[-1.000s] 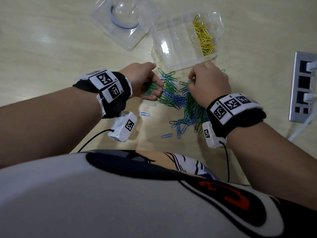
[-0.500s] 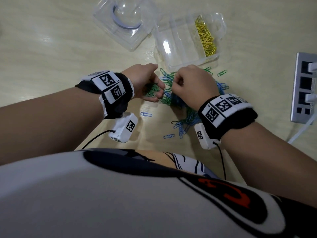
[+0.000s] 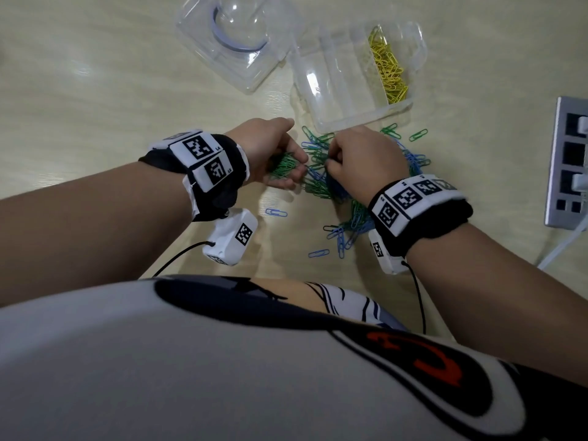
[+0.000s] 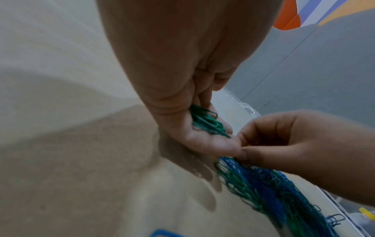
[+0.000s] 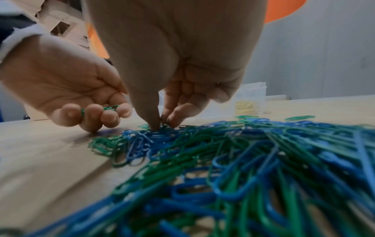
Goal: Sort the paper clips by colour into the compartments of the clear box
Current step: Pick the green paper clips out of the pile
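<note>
A mixed pile of green and blue paper clips [image 3: 321,183] lies on the table just in front of the clear compartment box [image 3: 337,100]. The box's right compartment holds yellow clips [image 3: 389,71]; its other compartments look bare. My left hand [image 3: 286,151] sits at the pile's left edge, cupped palm-up around a bunch of green clips [image 3: 282,166], also seen in the left wrist view [image 4: 207,121]. My right hand [image 3: 329,163] reaches down onto the pile [image 5: 223,160] right beside the left fingers, thumb and fingertips [image 5: 156,121] pinched together on a clip whose colour I cannot tell.
The box's clear lid [image 3: 235,39] lies at the back left. A grey power strip [image 3: 569,163] with a white cable sits at the right edge. Stray blue clips [image 3: 276,212] lie towards me, and loose green clips [image 3: 417,135] near the box's front right.
My right hand has moved left across the pile, from in front of the box to right beside my left fingers. The left hand has stayed put with its green clips.
</note>
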The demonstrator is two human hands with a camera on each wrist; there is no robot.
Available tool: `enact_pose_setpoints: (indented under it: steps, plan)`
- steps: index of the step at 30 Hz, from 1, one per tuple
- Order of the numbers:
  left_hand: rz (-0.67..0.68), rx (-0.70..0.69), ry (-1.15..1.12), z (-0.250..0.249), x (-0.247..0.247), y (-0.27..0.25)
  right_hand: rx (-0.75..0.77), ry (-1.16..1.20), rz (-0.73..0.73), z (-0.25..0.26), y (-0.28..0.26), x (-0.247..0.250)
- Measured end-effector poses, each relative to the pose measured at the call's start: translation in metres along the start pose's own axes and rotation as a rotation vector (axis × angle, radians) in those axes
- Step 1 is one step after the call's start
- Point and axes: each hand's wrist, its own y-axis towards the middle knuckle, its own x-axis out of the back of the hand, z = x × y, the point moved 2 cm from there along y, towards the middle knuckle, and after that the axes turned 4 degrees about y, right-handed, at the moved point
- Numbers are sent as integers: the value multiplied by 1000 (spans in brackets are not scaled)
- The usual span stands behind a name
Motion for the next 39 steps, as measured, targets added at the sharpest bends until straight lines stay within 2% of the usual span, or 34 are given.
enact_pose_setpoints:
  steps: [3, 7, 9, 13, 18, 20, 28, 32, 35, 39]
  plan:
    - [-10, -11, 5, -2, 1, 0, -10, -42, -6, -1, 1, 2]
    - [-13, -11, 2, -1, 2, 1, -41, 85, -44, -4, -6, 10]
    - [-17, -12, 0, -1, 1, 1, 7, 228, -77, 3, -9, 15]
    - [-34, -26, -52, -1, -4, 2, 152, 342, 28, 26, -13, 16]
    - [-23, -23, -75, -2, -1, 2, 14, 624, 17, 10, -12, 14]
    - [-12, -24, -76, -2, 0, 2, 12, 669, 15, 7, -12, 14]
    - [-37, -30, -101, 0, 0, 2, 137, 570, 29, 21, -11, 14]
    - [5, -17, -77, 0, 2, 2, 31, 486, -127, 7, -3, 12]
    - [4, -9, -46, 1, 4, 3, -26, 208, -56, -6, 0, 1]
    - [5, -18, -27, 0, 6, 3, -73, 129, -27, -17, -1, -3]
